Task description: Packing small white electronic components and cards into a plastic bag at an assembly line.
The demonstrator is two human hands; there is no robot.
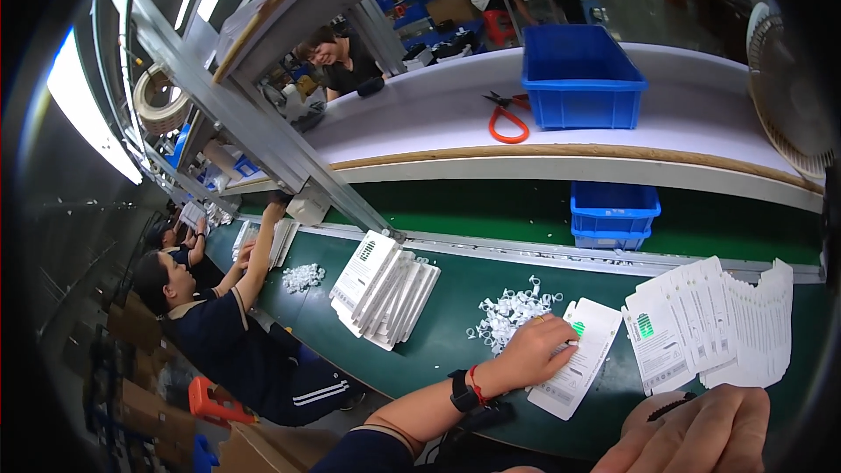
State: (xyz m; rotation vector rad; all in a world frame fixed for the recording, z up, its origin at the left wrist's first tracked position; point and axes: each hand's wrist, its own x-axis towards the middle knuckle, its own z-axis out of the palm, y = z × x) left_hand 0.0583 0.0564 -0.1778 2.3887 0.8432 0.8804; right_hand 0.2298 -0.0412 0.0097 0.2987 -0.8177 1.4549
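My left hand (533, 352), with a dark wristband and a red cord at the wrist, rests on a flat white printed card (571, 385) with a green patch. Its fingers are bent and pressed together at the card's upper part; a small white bit shows at the fingertips, too small to name. Beside that hand lies a heap of small white plastic loop-like pieces (508, 311). My right hand (701, 438) is large at the lower right, its fingers folded; anything inside is hidden. Beyond it, white printed cards (683, 324) lie fanned out and overlapping.
A stack of white cards (385, 293) stands left on the green table (464, 267). On the shelf above are a blue bin (585, 105) and red-handled cutters (508, 123). More blue bins (613, 210) sit below it. A fan (788, 96) is at right. A co-worker (210, 324) works at left.
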